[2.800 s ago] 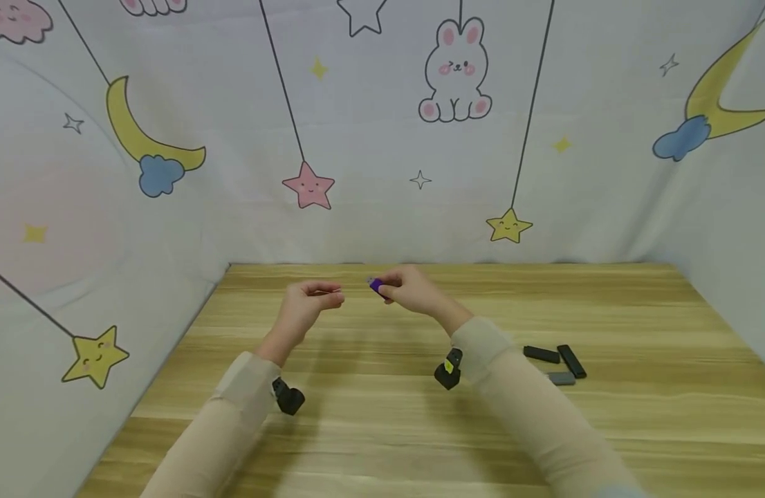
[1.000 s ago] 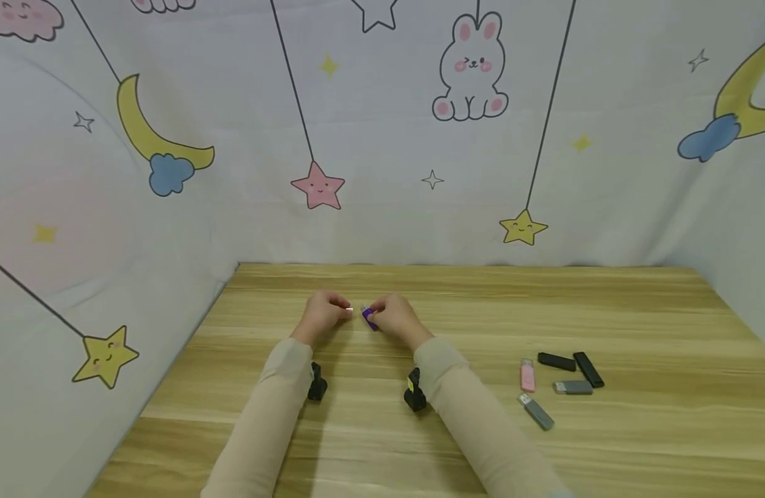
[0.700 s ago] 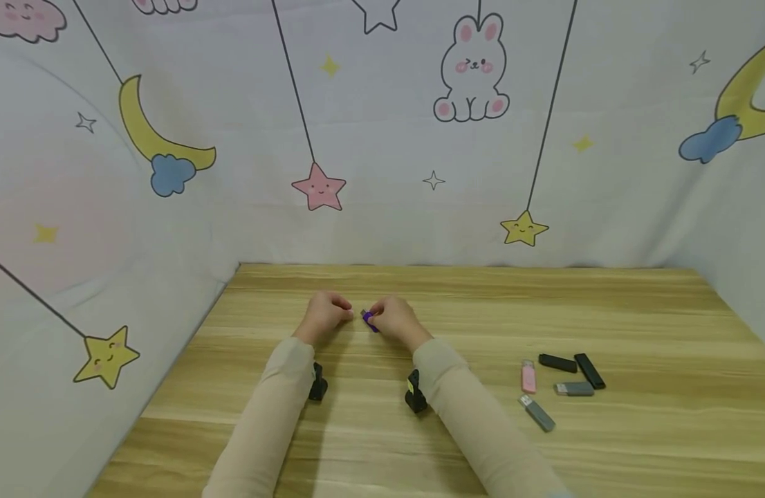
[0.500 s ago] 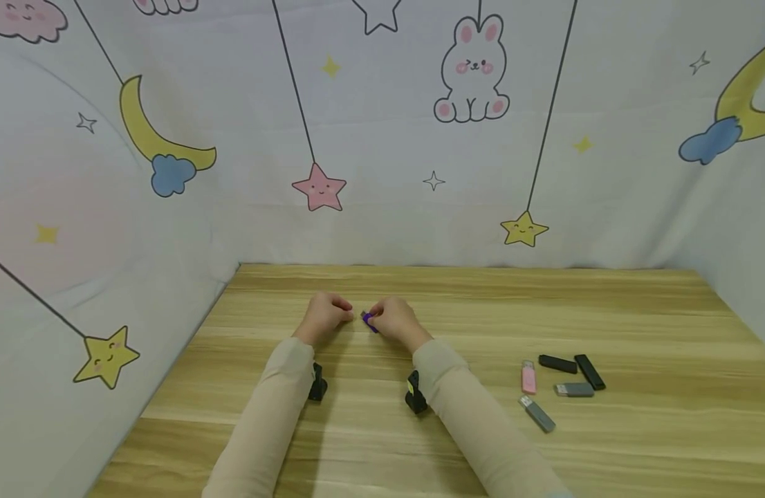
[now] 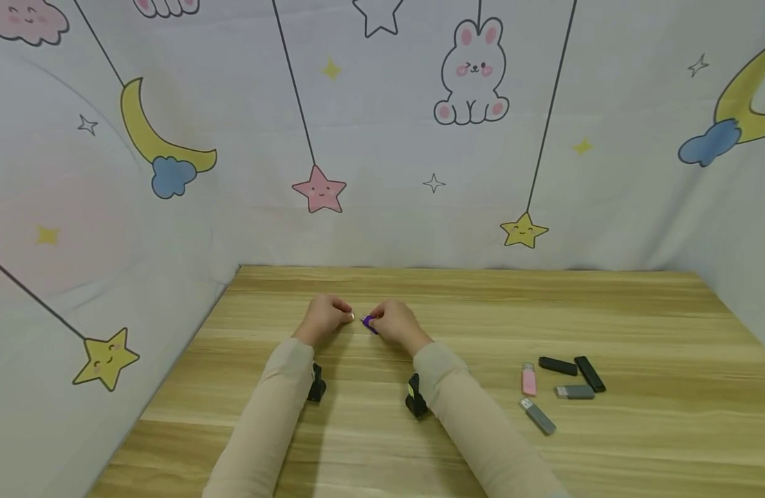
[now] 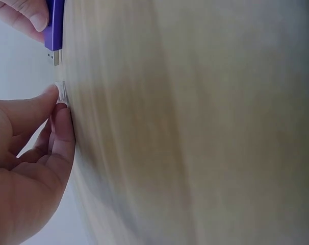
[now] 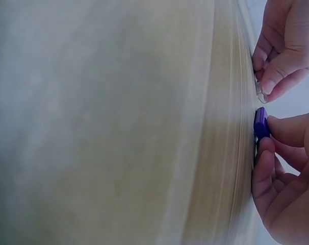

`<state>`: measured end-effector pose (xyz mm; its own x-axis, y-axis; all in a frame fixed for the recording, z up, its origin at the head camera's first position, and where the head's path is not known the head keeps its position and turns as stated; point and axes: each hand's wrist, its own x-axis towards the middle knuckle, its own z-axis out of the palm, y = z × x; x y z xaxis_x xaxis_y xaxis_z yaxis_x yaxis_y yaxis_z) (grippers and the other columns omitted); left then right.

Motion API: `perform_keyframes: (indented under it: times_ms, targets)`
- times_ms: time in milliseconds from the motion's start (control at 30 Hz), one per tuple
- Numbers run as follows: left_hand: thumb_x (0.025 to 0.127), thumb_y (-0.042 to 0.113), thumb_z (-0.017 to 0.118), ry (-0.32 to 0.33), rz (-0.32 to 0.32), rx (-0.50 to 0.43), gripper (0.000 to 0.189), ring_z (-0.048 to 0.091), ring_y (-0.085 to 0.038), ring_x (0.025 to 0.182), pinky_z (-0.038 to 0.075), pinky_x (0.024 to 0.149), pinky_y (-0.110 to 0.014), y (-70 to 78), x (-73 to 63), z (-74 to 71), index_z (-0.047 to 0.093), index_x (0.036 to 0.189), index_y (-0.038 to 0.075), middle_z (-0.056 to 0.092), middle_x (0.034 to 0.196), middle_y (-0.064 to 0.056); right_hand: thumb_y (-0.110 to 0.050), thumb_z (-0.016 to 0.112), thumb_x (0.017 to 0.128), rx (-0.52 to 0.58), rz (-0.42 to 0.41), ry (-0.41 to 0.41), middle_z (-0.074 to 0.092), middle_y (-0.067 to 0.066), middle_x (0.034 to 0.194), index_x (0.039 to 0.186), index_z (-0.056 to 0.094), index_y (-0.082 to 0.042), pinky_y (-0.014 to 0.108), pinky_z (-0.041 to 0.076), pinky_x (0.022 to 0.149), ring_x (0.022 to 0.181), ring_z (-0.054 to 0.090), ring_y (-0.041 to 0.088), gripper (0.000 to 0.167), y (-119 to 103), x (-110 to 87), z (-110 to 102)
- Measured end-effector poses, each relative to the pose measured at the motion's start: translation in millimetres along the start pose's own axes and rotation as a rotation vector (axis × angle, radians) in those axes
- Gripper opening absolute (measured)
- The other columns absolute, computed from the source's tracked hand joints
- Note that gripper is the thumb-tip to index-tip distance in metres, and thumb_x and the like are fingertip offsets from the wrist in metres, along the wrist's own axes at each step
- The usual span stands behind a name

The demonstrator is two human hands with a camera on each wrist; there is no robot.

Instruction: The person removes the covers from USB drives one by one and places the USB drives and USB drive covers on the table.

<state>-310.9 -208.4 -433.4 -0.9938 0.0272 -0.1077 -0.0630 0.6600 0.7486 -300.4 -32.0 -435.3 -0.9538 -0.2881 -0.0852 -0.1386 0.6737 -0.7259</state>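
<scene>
We find the purple USB stick point(image 5: 369, 324) low over the far middle of the worktop point(image 5: 469, 304), its metal plug pointing toward a small clear piece point(image 6: 61, 92), with a narrow gap between the two. We cannot tell whether the stick touches the wood. The right hand point(image 5: 395, 321) has it in its grip, pinched between thumb and fingers; the left hand point(image 5: 323, 317) likewise pinches the clear piece between its fingertips.

Nearer to us and well off to the right lie five more sticks: a pink one point(image 5: 528, 380), a grey one point(image 5: 537, 416) just in front of it, a second grey one point(image 5: 575, 393) lying crosswise, and two black ones point(image 5: 557, 366) point(image 5: 590, 374) behind that. We see light sleeves point(image 5: 252, 422) on both arms and a small black device at each wrist. Behind the worktop hangs a white cloth point(image 5: 389, 124) printed with stars, moons and a rabbit.
</scene>
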Motion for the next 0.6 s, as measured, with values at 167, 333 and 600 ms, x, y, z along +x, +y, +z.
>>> perform_keyframes:
  times_ms: [167, 333, 600]
  targets:
    - [0.086, 0.007, 0.069, -0.014, -0.014, -0.01, 0.014, 0.059, -0.031, 0.107, 0.048, 0.093, -0.041, 0.8, -0.9, 1.0, 0.073, 0.097, -0.002, 0.068, 0.107, -0.017, -0.016, 0.063, 0.093, 0.006, -0.007, 0.007, 0.068, 0.011, 0.111, 0.109, 0.072, -0.002, 0.04, 0.05, 0.09, 0.103, 0.061, 0.026, 0.023, 0.9, -0.4, 0.9]
    - [0.088, 0.006, 0.068, -0.019, 0.007, 0.021, 0.018, 0.058, -0.033, 0.111, 0.047, 0.095, -0.042, 4.6, -4.5, 0.8, 0.072, 0.102, -0.004, 0.067, 0.111, -0.019, -0.015, 0.061, 0.094, 0.018, -0.009, 0.003, 0.068, 0.013, 0.113, 0.111, 0.071, -0.001, 0.042, 0.049, 0.093, 0.109, 0.06, 0.029, 0.024, 0.9, -1.0, 0.6]
    - [0.09, 0.008, 0.067, -0.045, 0.018, 0.037, 0.022, 0.056, -0.035, 0.115, 0.046, 0.098, -0.044, 7.0, -7.1, -1.8, 0.071, 0.107, -0.004, 0.066, 0.117, -0.02, -0.015, 0.061, 0.094, 0.012, -0.021, -0.003, 0.066, 0.014, 0.115, 0.11, 0.072, 0.0, 0.042, 0.047, 0.095, 0.112, 0.059, 0.029, 0.023, 1.8, -0.5, 0.6]
